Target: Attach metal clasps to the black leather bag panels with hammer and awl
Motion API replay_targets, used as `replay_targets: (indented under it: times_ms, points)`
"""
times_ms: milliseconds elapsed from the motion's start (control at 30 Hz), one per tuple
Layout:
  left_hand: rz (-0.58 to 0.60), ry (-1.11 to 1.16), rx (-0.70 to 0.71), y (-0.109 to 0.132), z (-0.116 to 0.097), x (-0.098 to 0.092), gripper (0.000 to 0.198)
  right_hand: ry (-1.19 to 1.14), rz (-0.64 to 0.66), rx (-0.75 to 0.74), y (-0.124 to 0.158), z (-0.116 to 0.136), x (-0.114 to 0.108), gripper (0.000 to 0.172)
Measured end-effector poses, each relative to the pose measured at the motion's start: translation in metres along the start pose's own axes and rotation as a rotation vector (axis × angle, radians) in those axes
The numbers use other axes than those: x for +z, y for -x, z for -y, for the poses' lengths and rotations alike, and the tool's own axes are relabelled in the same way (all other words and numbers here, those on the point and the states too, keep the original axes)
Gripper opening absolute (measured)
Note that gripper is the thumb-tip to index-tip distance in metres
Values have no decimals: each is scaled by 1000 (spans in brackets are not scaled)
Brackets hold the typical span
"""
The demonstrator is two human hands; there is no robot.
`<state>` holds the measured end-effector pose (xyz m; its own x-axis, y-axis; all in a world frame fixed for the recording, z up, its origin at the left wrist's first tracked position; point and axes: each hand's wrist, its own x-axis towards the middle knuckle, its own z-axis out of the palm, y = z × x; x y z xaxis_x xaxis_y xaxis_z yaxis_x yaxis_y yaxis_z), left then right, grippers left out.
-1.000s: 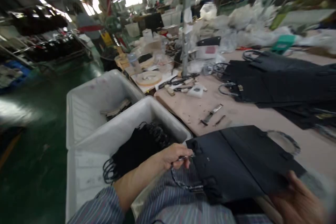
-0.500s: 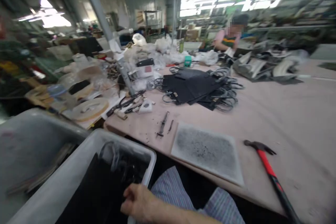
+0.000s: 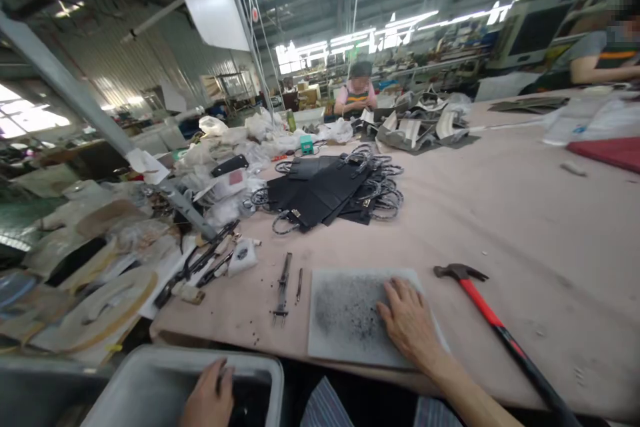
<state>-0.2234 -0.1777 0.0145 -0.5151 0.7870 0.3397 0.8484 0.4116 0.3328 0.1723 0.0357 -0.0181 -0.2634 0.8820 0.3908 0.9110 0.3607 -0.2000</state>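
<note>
"One hammer is laid beside the board. Why?"
"Quick reach, presumably. Right hand is rested on the board, fingers spread, nothing gripped."
"Left hand?"
"Held over the pale bin; grip can't be told. Black handled pieces are piled beyond, likely for working room."

I saw a dusty-pink bench, a pale grey board speckled black, a whitish-grey bin, black bags, a red-and-black hammer handle, a green box; my own clothes showed bluish-grey stripes.
</note>
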Motion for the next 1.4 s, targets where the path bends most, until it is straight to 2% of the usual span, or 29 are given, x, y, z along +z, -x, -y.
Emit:
replay_targets:
  times_ms: [100, 200, 267, 333, 433, 533, 633, 733, 800, 867, 933, 1000, 1133, 1200, 1300, 1400]
  points:
    - [92, 11, 233, -98, -59, 48, 39, 78, -37, -18, 8, -17, 14, 44]
    - [180, -87, 379, -191, -122, 91, 40, 96, -60, -21, 12, -16, 19, 45]
    - [255, -239, 394, -239, -151, 113, 45, 95, -72, -18, 12, -14, 20, 45]
    - [304, -367, 390, -272, -167, 130, 50, 91, -85, -7, 11, -13, 22, 45]
    - [350, -450, 419, -296, -176, 147, 50, 88, -111, 5, 10, -14, 24, 45]
    - [392, -490, 469, -303, -178, 153, 40, 80, -124, 12, 10, -14, 26, 46]
    - [407, -499, 532, -307, -184, 145, 33, 60, -112, 27, 10, -13, 24, 47]
    - [394, -460, 604, -307, -199, 122, 25, 34, -96, 48, 9, -10, 22, 48]
    - [317, -379, 673, -297, -212, 97, 21, 2, -87, 61, 9, -9, 20, 48]
    - [213, -260, 760, -273, -226, 71, 19, -56, -84, 79, 7, -8, 16, 47]
    - [161, -144, 846, -232, -240, 50, 16, -163, -89, 112, 6, -10, 12, 45]
    - [178, -55, 922, -176, -252, 39, 12, -324, -129, 162, 5, -15, 7, 43]
    - [332, 51, 973, -53, -271, 46, 7, -691, -260, 285, 8, -30, 1, 40]
    - [404, 54, 939, -4, -279, 54, 6, -813, -259, 293, 10, -36, -2, 38]
    - [490, 50, 887, 41, -288, 62, 6, -874, -197, 210, 10, -40, -9, 33]
    - [584, 73, 853, 60, -290, 64, 6, -802, -103, 86, 11, -40, -16, 29]
